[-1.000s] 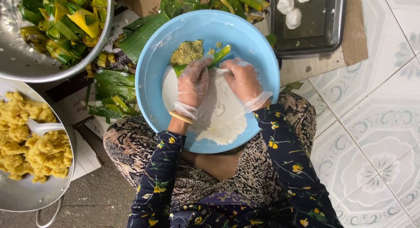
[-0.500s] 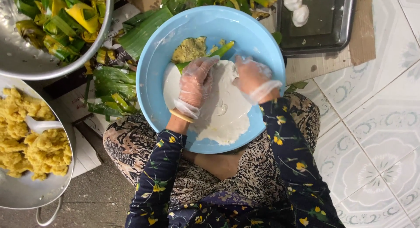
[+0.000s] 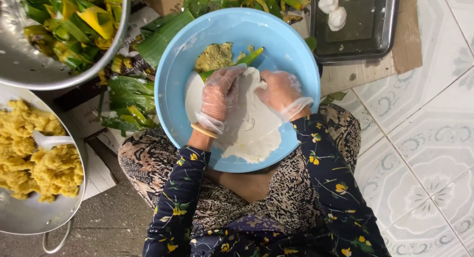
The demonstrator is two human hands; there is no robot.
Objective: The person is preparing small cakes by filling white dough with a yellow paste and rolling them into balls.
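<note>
A light blue plastic bowl rests on my lap and holds a mass of white dough, a lump of yellow-green filling and a green leaf strip. Both hands wear clear plastic gloves. My left hand lies flat on the dough with fingers pointing toward the filling. My right hand is curled, pinching the dough at its upper edge. A wooden bangle sits on my left wrist.
A metal bowl of green and yellow leaf strips stands at the upper left. A metal pan of yellow crumbly mash with a white spoon is at the left. A dark tray holds white dough balls. Banana leaves lie beside the bowl.
The right hand has curled in and pulled dough at the upper edge. The left hand has stayed pressed on the dough, shifting slightly.
</note>
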